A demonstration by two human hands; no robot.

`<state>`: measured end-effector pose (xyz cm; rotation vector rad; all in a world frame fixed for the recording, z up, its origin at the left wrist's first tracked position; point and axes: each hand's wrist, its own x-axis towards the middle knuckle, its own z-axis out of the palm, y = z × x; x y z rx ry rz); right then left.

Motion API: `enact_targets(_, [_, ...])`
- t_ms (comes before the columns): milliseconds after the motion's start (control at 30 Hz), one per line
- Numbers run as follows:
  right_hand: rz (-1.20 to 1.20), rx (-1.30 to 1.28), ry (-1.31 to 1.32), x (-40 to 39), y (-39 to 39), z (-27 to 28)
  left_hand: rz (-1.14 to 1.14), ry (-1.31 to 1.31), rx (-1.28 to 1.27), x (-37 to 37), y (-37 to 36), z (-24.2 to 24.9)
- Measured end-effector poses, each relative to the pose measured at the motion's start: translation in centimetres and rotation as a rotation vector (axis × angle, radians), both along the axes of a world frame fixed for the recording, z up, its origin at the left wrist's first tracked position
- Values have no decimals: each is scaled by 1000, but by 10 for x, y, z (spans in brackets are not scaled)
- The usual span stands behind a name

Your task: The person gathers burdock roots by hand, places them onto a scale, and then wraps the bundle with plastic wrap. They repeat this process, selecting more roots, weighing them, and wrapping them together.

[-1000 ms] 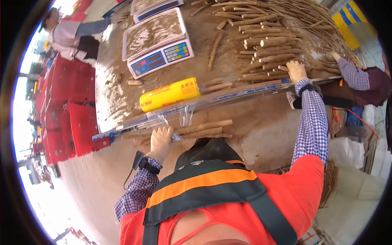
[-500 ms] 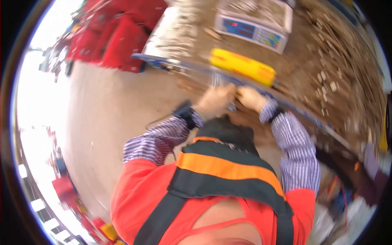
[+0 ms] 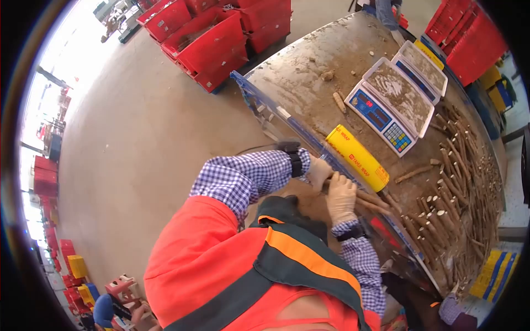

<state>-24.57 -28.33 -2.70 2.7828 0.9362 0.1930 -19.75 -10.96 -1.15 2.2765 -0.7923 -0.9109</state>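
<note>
My right hand (image 3: 341, 198), in a pale glove, is wrapped round a few long brown roots (image 3: 371, 202) at the table's near edge. Their lower ends stick out to the right of it. Close beside it, my left hand (image 3: 318, 172) is closed at the other end of the roots, its fingers partly hidden. A yellow box of wrap (image 3: 358, 158) lies on the table just beyond both hands. Past it stands a digital scale (image 3: 381, 116) with a red-lit display and a soiled white tray.
The table (image 3: 298, 66) is strewn with dirt. Many brown roots with pale cut ends (image 3: 441, 215) lie heaped at its right. A second scale tray (image 3: 425, 66) sits behind the first. Red crates (image 3: 210, 49) stand beyond the table. Another person's sleeve (image 3: 450, 311) shows at lower right.
My view has swung round and sharpened, so more of the table and floor shows. Both hands stay together at the table's edge, and the roots in them are now plain to see.
</note>
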Motion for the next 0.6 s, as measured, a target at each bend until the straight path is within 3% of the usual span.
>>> enact_targets(33, [-10, 73, 144, -3, 7, 5, -50, -62, -16, -3, 4, 2])
enact_targets(67, [-11, 68, 148, -9, 8, 9, -98, 99, 192, -2, 1, -13])
enact_targets(100, [-78, 106, 353, -11, 8, 14, -106, 97, 191, -12, -2, 0])
enact_targets(133, [-153, 151, 551, -10, 7, 20, -66, -216, 230, -33, -6, 13])
enact_targets(167, [-187, 155, 548, -7, 4, 29, -37, -525, 250, -53, -16, 19])
enact_targets(200, [-160, 237, 756, -4, -6, 40, 78, -601, 324, -62, -34, -6])
enact_targets(233, [-162, 342, 953, -3, -20, 48, 22, -424, 283, -58, -32, 12])
enact_targets(300, [-262, 268, 870, -17, -23, 26, -34, -246, 11, -49, -23, -17])
enact_targets(333, [-214, 265, 622, -30, -19, 19, -127, -112, -4, -33, -17, -52])
enact_targets(367, [-146, 225, 385, -41, -12, 11, -259, -22, 38, -21, -14, -43])
enact_targets(400, [-180, 191, 327, -47, -8, -5, -246, 36, 165, -21, -15, -10])
enact_targets(433, [-198, 164, 277, -54, -6, -20, -311, 197, 281, -10, -16, -32])
enact_targets(467, [-235, 159, 267, -50, -7, -25, -388, 71, 323, -11, -19, -10])
enact_targets(500, [-222, 162, 463, -35, -10, -25, -444, -3, 383, -13, -23, -16])
enact_targets(533, [-199, 165, 667, -24, -14, -23, -277, -129, 372, -32, -23, -22])
enact_targets(567, [-211, 164, 658, -13, -24, -8, -108, -249, 360, -50, -25, -18])
enact_targets(600, [-149, 94, 856, -1, -34, 20, -123, -260, 357, -56, -27, -23])
